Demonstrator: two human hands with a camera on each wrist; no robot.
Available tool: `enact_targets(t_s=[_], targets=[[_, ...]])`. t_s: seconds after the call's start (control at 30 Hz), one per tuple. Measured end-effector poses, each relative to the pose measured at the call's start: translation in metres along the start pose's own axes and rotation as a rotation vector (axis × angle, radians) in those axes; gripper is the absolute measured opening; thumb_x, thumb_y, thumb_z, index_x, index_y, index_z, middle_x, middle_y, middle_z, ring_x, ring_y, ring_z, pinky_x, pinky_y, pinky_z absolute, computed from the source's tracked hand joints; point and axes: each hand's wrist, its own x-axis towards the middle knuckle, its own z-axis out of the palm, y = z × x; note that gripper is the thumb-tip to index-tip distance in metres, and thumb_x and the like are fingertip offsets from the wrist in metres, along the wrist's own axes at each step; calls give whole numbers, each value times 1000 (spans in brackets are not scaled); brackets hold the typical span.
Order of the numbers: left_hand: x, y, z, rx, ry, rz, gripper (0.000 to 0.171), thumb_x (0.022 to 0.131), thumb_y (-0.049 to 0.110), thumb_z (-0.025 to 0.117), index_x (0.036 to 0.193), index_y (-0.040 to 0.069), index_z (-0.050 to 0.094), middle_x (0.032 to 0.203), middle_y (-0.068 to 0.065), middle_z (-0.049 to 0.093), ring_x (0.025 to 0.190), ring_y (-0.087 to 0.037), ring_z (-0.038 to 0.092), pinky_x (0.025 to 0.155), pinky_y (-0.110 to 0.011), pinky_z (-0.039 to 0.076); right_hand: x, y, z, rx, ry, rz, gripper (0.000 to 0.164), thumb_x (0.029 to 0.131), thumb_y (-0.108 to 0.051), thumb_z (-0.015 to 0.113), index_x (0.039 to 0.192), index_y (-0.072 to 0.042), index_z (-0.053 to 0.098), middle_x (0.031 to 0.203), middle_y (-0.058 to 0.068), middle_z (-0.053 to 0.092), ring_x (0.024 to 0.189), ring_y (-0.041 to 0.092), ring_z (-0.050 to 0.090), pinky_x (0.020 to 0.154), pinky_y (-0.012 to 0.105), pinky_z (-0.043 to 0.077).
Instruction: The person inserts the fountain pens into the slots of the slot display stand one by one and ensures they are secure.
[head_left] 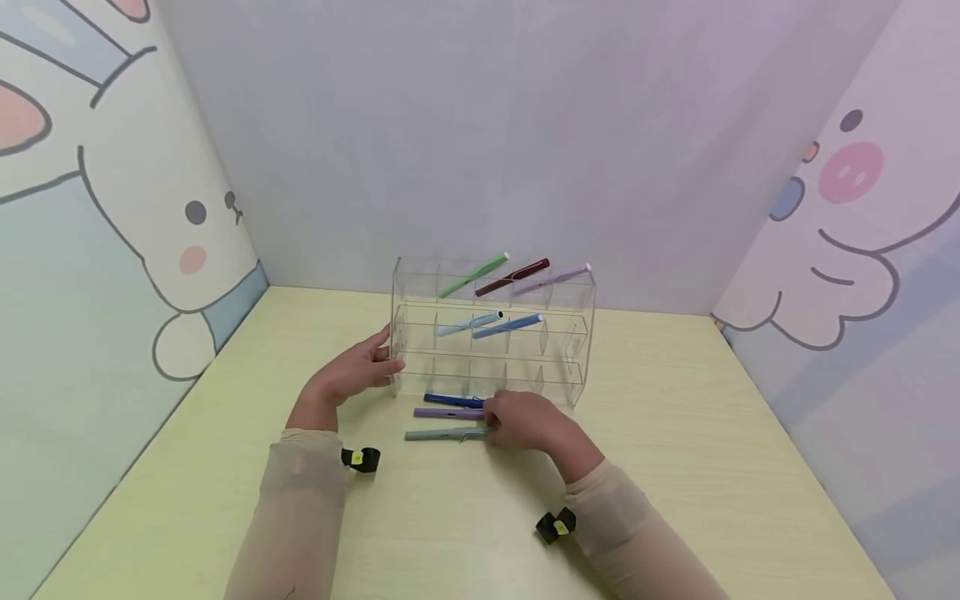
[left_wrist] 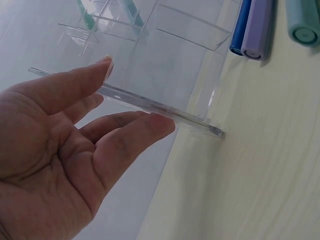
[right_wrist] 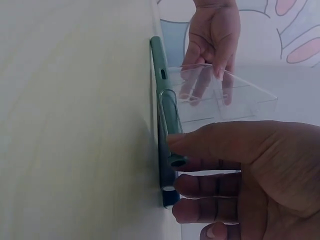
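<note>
A clear acrylic pen rack (head_left: 491, 367) stands at the table's back, several pens lying slanted on its tiers. My left hand (head_left: 356, 371) pinches the rack's left side panel (left_wrist: 155, 107) between thumb and fingers. In front of the rack lie three capped pens: a dark blue pen (head_left: 452, 401), a purple pen (head_left: 448, 413) and a grey-green pen (head_left: 442, 434). My right hand (head_left: 528, 423) covers their right ends in the head view. In the right wrist view, its thumb and forefinger pinch the cap end of the grey-green pen (right_wrist: 171, 112).
On the top tier lie a green pen (head_left: 474, 276), a dark red pen (head_left: 513, 277) and a lilac pen (head_left: 552, 279). A light blue pen (head_left: 470, 323) and a blue pen (head_left: 507, 326) lie on the middle tier. Printed walls enclose the pale table (head_left: 675, 467).
</note>
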Motion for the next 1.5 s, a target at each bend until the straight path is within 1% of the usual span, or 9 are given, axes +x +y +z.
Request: enact_targets(t_s=[0.2,0.4,0.63,0.8,0.93,1.07,1.3,1.43,1.5], targets=[[0,1,1,2,-5,8,86,98,32,61,157,38,-1,154,-20,36,132,-38,49,116,-57,28,-4,4,-11,72,35,1,10,90,-26,68,85,-21,61,78,-10,55,68,9,48,62,26,43],[0,0,1,-4,-5,13,84,99,30,60,157,40,0,154,-19,37,133,-37,50,116,-56,29,-6,7,-20,230,79,1,10,93,-31,65,92,-23,61,80,-11,60,69,7,54,63,26,47],[2,-1,0,10,4,4,86,96,37,63,156,43,2,153,-18,40,131,-37,52,115,-59,28,-5,8,-22,449,154,-70,11,96,-30,63,103,-22,60,92,-11,67,85,3,63,73,27,53],[3,-2,-1,8,4,-1,87,95,37,64,157,41,2,153,-18,40,130,-38,53,115,-62,25,-2,7,-20,567,188,-117,11,97,-29,63,105,-23,60,101,-10,71,90,2,66,71,26,55],[2,-1,-1,2,-1,4,88,95,36,64,157,40,2,153,-19,39,130,-37,52,115,-60,28,-3,6,-21,652,219,-149,12,97,-28,63,107,-22,59,104,-9,72,90,4,68,71,27,54],[2,-1,0,1,0,5,90,95,36,64,158,37,0,153,-20,38,131,-37,52,115,-59,28,-6,8,-26,718,254,-157,15,97,-28,63,110,-20,59,104,-6,73,90,10,69,74,30,54],[1,-2,1,14,-2,12,88,97,34,62,158,34,-2,154,-23,35,133,-38,49,113,-58,32,-18,26,-43,838,334,-125,22,96,-23,65,114,-13,58,106,5,73,93,30,72,81,31,59],[1,-1,1,10,7,9,87,97,33,62,158,35,0,154,-22,36,133,-38,49,113,-57,33,-30,44,-57,882,429,-127,24,96,-17,64,116,-6,56,109,16,72,92,32,72,81,34,60],[1,-1,2,9,13,7,87,97,33,62,158,36,1,154,-21,36,133,-37,49,113,-56,34,-38,55,-64,889,487,-126,25,97,-16,63,118,-4,56,109,19,71,91,28,73,81,36,60]])
